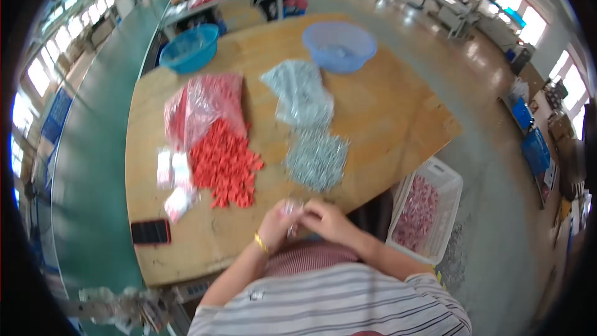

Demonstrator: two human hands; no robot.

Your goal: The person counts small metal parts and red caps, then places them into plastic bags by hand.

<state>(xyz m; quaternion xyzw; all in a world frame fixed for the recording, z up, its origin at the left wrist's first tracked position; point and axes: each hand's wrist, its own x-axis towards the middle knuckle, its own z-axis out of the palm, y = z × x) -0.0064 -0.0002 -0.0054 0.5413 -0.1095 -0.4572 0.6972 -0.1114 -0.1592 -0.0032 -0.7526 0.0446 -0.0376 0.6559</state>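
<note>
Head view, only one. Both hands meet over the near edge of the tabletop (385, 115), in front of the striped shirt. Small clear packet (291, 210), probably thin plastic, is between them; contents too blurred to read.

Step in hand, my judgement: working the packet with the fingers, maybe at its mouth. Next move calls for one hand steadying the plastic while the other's fingertips stay free for fine work.

Left hand (276, 223): fingers curled around the packet, closed on it, forearm angling in from the near left. Right hand (329, 222): fingers bent inward toward the packet, fingertips close together; can't tell if they pinch it. Right forearm slants in from the near right.

Rest of tabletop: red pieces (225, 165) heaped left of centre, spilling from a large bag (208, 109); grey metal pieces (317, 160) nearer the middle, below a second bag (303, 93). Small flat packets (179, 169) toward the left edge; phone (150, 232) by the near left corner. Turquoise basin (189, 50) at far left corner, lilac basin (340, 51) at far edge. White crate (446, 214) beyond the right edge, lower down, holding pinkish packets (416, 211).
</note>
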